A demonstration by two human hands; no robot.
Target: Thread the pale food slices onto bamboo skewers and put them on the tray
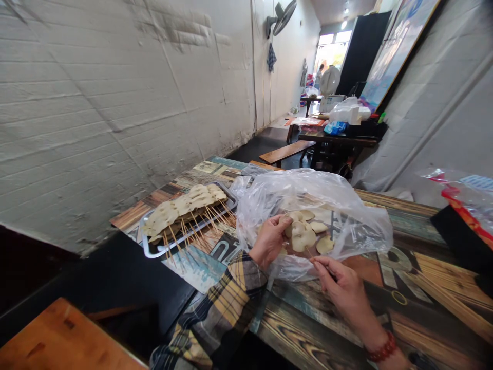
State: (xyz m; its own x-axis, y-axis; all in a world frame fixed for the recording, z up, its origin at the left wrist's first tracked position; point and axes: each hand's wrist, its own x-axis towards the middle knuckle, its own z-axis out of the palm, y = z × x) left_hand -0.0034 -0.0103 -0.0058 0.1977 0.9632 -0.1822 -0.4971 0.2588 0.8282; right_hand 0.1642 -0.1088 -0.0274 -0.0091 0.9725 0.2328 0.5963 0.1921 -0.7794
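Observation:
My left hand (269, 239) pinches the edge of a thin, pale round food slice (302, 236); its exact kind is unclear. Between the fingertips of my right hand (344, 288) is a thin bamboo skewer (308, 252), its tip at the slice's lower edge. Both hands are at the mouth of a clear plastic bag (358, 226), where several loose slices (325, 245) lie. To the left, a metal tray (152, 253) bears a stack of skewered slices (185, 205), their sticks pointing toward me over the rim.
Light wooden sticks (450, 303) and a yellow rubber band (399, 297) lie on the patterned table (300, 329) at right. A red-edged plastic package (466, 216) sits beyond them. Farther back are a bench (287, 152), a cluttered table (327, 137) and a distant person (319, 77).

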